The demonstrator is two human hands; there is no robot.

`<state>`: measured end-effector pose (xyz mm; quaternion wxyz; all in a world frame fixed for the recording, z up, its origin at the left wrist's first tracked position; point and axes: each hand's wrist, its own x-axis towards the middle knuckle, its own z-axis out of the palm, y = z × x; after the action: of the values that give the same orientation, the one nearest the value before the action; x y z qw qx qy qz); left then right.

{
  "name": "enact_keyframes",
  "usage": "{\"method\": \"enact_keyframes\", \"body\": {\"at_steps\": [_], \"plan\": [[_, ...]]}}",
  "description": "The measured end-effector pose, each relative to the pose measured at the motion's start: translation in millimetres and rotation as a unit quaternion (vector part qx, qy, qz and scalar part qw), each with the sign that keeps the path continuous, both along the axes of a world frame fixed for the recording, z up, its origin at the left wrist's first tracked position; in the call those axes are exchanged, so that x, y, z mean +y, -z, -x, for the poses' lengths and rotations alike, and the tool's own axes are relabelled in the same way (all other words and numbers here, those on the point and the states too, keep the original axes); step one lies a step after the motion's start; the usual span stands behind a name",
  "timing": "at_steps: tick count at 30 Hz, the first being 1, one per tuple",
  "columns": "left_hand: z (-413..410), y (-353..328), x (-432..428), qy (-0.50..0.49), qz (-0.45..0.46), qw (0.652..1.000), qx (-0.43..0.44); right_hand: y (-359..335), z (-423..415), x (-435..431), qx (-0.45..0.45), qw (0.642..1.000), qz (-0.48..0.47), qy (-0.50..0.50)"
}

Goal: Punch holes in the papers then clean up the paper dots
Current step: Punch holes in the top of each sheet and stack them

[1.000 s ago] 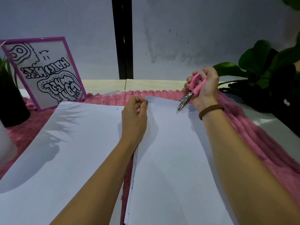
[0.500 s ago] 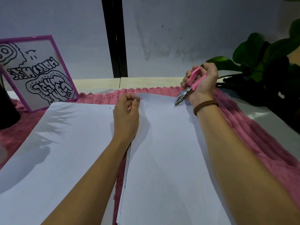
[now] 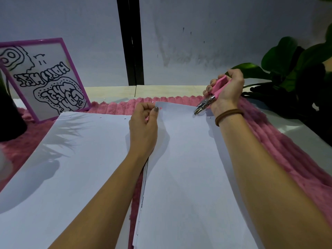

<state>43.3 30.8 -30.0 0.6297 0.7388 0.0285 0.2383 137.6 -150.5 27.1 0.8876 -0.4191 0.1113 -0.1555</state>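
Observation:
A stack of white paper (image 3: pixel 188 168) lies on the pink fluffy mat (image 3: pixel 287 150). My left hand (image 3: pixel 143 126) pinches the top sheet at its far left corner, beside a punched hole (image 3: pixel 161 108). My right hand (image 3: pixel 226 88) grips a pink-handled hole punch (image 3: pixel 212 97), whose metal jaws sit over the far right edge of that sheet. A second pile of white paper (image 3: pixel 71 159) lies to the left, with small holes along its far edge. A paper dot (image 3: pixel 152 102) rests on the mat near the sheet's corner.
A purple-framed drawing (image 3: pixel 43 78) leans at the back left next to a dark pot (image 3: pixel 9 119). A green leafy plant (image 3: pixel 296 69) stands at the back right. A wall with a black vertical strip (image 3: pixel 130 42) closes off the far side.
My right hand has brought the punch down so its jaws now sit on the sheet's far right edge. My left hand keeps its pinch on the corner.

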Motion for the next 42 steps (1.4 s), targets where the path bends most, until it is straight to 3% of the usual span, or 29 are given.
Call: {"method": "enact_keyframes", "body": {"at_steps": [7, 14, 20, 28, 35, 42], "plan": [[5, -4, 3, 0.103, 0.021, 0.99, 0.094, 3, 1, 0, 0.011, 1.0, -0.001, 0.019], [9, -6, 3, 0.118, 0.032, 0.989, 0.086, 6, 1, -1, 0.012, 0.999, -0.009, 0.036], [7, -5, 2, 0.115, 0.056, 0.989, 0.077, 8, 6, -3, -0.03, 0.998, -0.035, -0.035], [6, -3, 3, 0.105, 0.038, 0.992, 0.063, 17, 26, -17, -0.013, 0.99, -0.13, -0.055], [6, -4, 2, 0.115, 0.03, 0.992, 0.042, 10, 29, -8, -0.09, 0.981, -0.05, -0.166], [7, -4, 5, 0.134, 0.037, 0.989, 0.043, 13, 28, -36, -0.06, 0.997, -0.011, -0.044]]}}
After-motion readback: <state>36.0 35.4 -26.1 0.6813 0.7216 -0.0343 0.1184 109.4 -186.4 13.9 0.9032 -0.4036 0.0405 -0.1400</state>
